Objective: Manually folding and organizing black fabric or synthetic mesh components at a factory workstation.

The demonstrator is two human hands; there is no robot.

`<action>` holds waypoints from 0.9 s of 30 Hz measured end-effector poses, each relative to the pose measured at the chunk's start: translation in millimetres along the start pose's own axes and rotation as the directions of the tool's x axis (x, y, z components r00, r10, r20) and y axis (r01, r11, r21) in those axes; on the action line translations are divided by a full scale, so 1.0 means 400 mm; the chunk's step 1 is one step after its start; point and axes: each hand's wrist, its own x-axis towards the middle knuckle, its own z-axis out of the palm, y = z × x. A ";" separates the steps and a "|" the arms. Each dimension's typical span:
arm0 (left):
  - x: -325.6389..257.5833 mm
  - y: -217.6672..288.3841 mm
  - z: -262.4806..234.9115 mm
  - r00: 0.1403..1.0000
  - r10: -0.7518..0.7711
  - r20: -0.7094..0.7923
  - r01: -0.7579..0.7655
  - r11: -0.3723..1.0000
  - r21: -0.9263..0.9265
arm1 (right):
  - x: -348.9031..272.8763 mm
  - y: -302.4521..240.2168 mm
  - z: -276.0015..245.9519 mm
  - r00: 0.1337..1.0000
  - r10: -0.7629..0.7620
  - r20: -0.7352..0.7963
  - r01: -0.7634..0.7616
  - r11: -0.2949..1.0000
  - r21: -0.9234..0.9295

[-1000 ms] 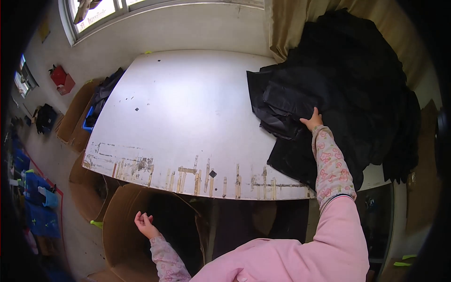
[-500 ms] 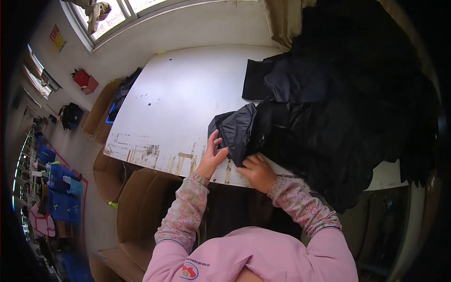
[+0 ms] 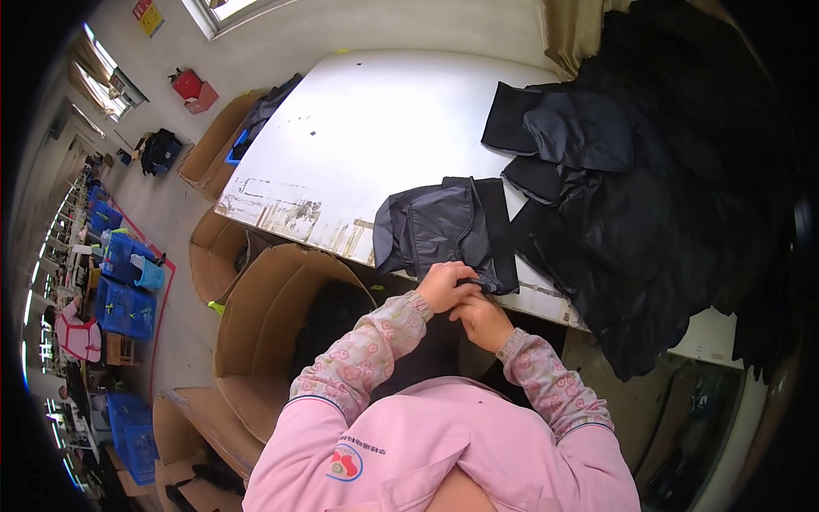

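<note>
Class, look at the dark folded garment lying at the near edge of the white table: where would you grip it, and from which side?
Grip the dark folded garment at its near hem, from the table's near edge. That hem overhangs the white table, free for fingers to close around, and both hands meet there.

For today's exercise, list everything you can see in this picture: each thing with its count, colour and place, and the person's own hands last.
Table: one, white, worn near edge, centre.
Dark garment: one, black-grey, on the table's near edge, at both hands.
Garment pile: one heap, black, table's right side, hanging over the edge.
Cardboard boxes: several, brown, on the floor left of the table.
Crates: several, blue, floor at far left.
Red box: one, by the far wall.
Curtain: one, tan, top right.
Left hand: gripping the garment's hem.
Right hand: beside it, at the same hem.
</note>
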 end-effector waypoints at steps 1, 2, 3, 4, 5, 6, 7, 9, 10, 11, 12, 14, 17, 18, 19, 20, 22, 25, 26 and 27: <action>-0.009 0.013 -0.018 0.989 -0.076 -0.129 0.061 0.991 -0.119 | 0.007 -0.005 0.006 1.000 -0.019 0.012 0.019 1.000 0.009; -0.021 0.025 -0.037 0.953 -0.166 -0.253 0.104 0.965 -0.242 | 0.009 -0.010 0.014 0.995 0.071 -0.070 -0.066 0.995 0.072; -0.033 0.042 -0.052 0.915 -0.291 -0.278 0.139 0.877 -0.459 | 0.008 -0.014 0.023 0.977 0.161 -0.138 -0.141 0.979 0.145; -0.030 0.065 -0.078 0.902 -0.293 -0.319 0.080 0.837 -0.542 | -0.013 0.001 0.039 0.864 0.487 -0.127 -0.397 0.815 0.423; -0.018 0.085 -0.098 0.880 -0.300 -0.370 0.012 0.791 -0.612 | -0.033 0.034 0.045 0.791 0.598 -0.128 -0.402 0.666 0.628; -0.013 0.105 -0.114 0.879 -0.267 -0.396 -0.020 0.808 -0.588 | -0.022 0.023 0.008 0.767 0.640 -0.046 -0.406 0.539 0.738; 0.001 0.126 -0.122 0.879 -0.232 -0.417 -0.051 0.824 -0.565 | -0.004 -0.012 -0.027 0.741 0.671 0.019 -0.347 0.359 0.866; 0.022 0.172 -0.101 0.906 -0.175 -0.385 -0.173 0.677 -0.716 | 0.033 -0.033 -0.062 0.845 0.534 -0.036 -0.248 0.451 0.857; 0.021 0.195 -0.098 0.909 -0.114 -0.402 -0.211 0.705 -0.677 | 0.044 0.004 -0.066 0.881 0.470 -0.061 -0.218 0.516 0.829; 0.018 0.211 -0.093 0.920 -0.066 -0.386 -0.241 0.682 -0.690 | 0.055 0.018 -0.078 0.920 0.365 -0.141 -0.111 0.589 0.800; 0.012 0.212 -0.092 0.881 -0.010 -0.472 -0.304 0.753 -0.584 | 0.069 0.031 -0.081 0.888 0.416 -0.196 -0.150 0.666 0.731; 0.002 0.212 -0.103 0.839 0.009 -0.544 -0.365 0.750 -0.552 | 0.106 0.013 -0.110 0.851 0.458 -0.259 -0.196 0.733 0.651; -0.041 0.184 -0.164 0.891 -0.309 -0.333 -0.124 0.538 -0.834 | 0.151 -0.057 -0.184 0.853 0.417 -0.314 -0.139 0.761 0.634; -0.050 0.176 -0.184 0.853 -0.308 -0.422 -0.231 0.502 -0.833 | 0.157 -0.041 -0.215 0.836 0.395 -0.380 -0.092 0.785 0.613; -0.060 0.168 -0.205 0.808 -0.310 -0.501 -0.333 0.460 -0.823 | 0.161 -0.020 -0.251 0.813 0.370 -0.450 -0.046 0.810 0.584; -0.088 0.160 -0.232 0.749 -0.398 -0.530 -0.311 0.495 -0.811 | 0.182 -0.031 -0.284 0.769 0.398 -0.500 0.004 0.780 0.626; -0.141 0.066 -0.256 0.717 -0.447 -0.535 -0.050 0.733 -0.679 | 0.207 -0.040 -0.355 0.745 0.381 -0.548 0.051 0.786 0.617; -0.143 0.091 -0.328 0.758 -0.070 -0.648 0.261 0.944 0.203 | 0.237 -0.089 -0.413 0.821 0.320 -0.472 0.018 0.813 0.582; -0.123 0.138 -0.348 0.797 -0.130 -0.590 0.249 0.960 0.125 | 0.255 -0.118 -0.409 0.832 0.316 -0.455 0.001 0.821 0.571; -0.106 0.171 -0.356 0.805 -0.120 -0.581 0.236 0.963 0.128 | 0.272 -0.141 -0.399 0.847 0.310 -0.432 -0.016 0.826 0.563</action>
